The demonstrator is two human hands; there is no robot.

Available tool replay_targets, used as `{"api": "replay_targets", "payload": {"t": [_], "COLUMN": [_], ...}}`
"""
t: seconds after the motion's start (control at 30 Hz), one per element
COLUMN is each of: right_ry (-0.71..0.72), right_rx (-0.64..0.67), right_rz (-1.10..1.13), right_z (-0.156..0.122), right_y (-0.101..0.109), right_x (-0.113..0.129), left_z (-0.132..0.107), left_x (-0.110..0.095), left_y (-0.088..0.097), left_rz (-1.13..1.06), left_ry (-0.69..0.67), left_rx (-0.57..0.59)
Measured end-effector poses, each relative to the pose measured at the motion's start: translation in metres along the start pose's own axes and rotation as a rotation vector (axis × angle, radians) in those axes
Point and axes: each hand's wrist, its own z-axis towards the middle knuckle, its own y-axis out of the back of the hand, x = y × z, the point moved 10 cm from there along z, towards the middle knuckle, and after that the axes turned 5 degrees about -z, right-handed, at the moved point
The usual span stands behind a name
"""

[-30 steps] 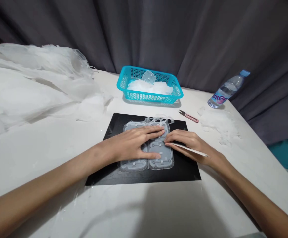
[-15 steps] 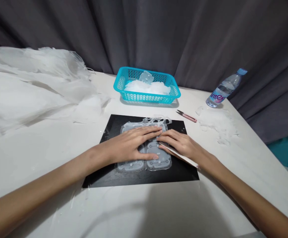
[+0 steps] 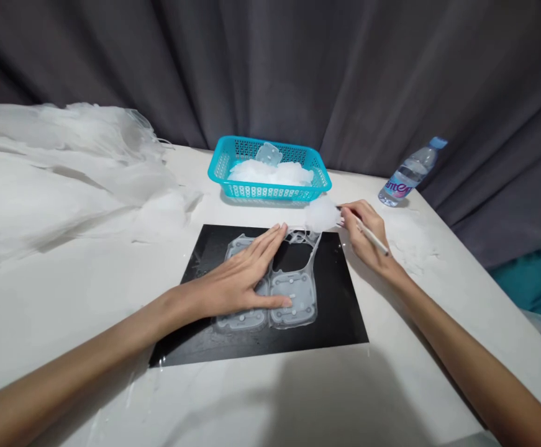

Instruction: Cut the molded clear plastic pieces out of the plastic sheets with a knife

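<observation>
- We see the left hand (image 3: 245, 279) lying flat on the clear sheet (image 3: 293, 301), fingers together, thumb spread wide, grasping nothing.
- The sheet lies on the black mat (image 3: 342, 326), which shows through a cut-out in the sheet's far right part; we find its small marks too tiny to read.
- Our right hand (image 3: 366, 251), by the mat's far right corner, is closed in a pinch round a slim white tool (image 3: 373, 238).
- At its fingertips is a cloudy piece (image 3: 321, 214), over the mat's far edge; we cannot tell whether fingers or tool bear it.
- Beyond the mat, a blue basket (image 3: 251, 192) holds similar pieces.
- Right of the mat and farther back, we read "ante" on the bottle (image 3: 410, 177), the rest unclear.
- Left of the mat, film (image 3: 65, 186) is heaped on the bench (image 3: 195, 403).
</observation>
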Motion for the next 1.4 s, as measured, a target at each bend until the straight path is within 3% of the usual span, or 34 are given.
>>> {"api": "replay_targets", "payload": {"t": [0.1,0.23,0.3,0.4,0.5,0.73,1.07,1.27,1.33,1.4], "right_ry": [-0.049,0.042,0.018,-0.074,-0.076,0.269,0.305,0.401,0.490,0.559], "right_rx": [0.099,0.443,0.530,0.358,0.163,0.256,0.170,0.154,0.131,0.084], "right_rz": [0.106,0.288,0.392,0.440,0.307,0.120,0.055,-0.020,-0.099,-0.153], "right_z": [0.004,-0.019,-0.031,-0.033,-0.035,-0.055,-0.058,-0.061,-0.065,-0.070], "right_y": [0.003,-0.018,-0.023,-0.011,-0.002,-0.034,-0.031,-0.032,-0.030,-0.025], "right_x": [-0.003,0.054,0.074,0.070,0.054,0.080,0.087,0.101,0.110,0.118], "left_z": [-0.002,-0.002,0.000,0.006,0.005,0.004,0.006,0.010,0.010,0.003], "left_x": [0.000,-0.007,-0.013,-0.019,-0.014,-0.008,0.010,-0.004,0.009,0.040], "left_y": [0.006,0.031,0.036,0.039,0.044,0.042,0.033,0.023,0.022,0.034], "left_rz": [-0.052,-0.222,-0.294,-0.369,-0.445,-0.679,-0.842,-0.730,-0.810,-0.961], "left_ry": [0.009,-0.011,-0.032,-0.001,0.102,0.137,0.203,0.185,0.262,0.387], "left_rx": [-0.076,-0.344,-0.382,-0.359,-0.372,-0.373,-0.341,-0.221,-0.233,-0.414]}}
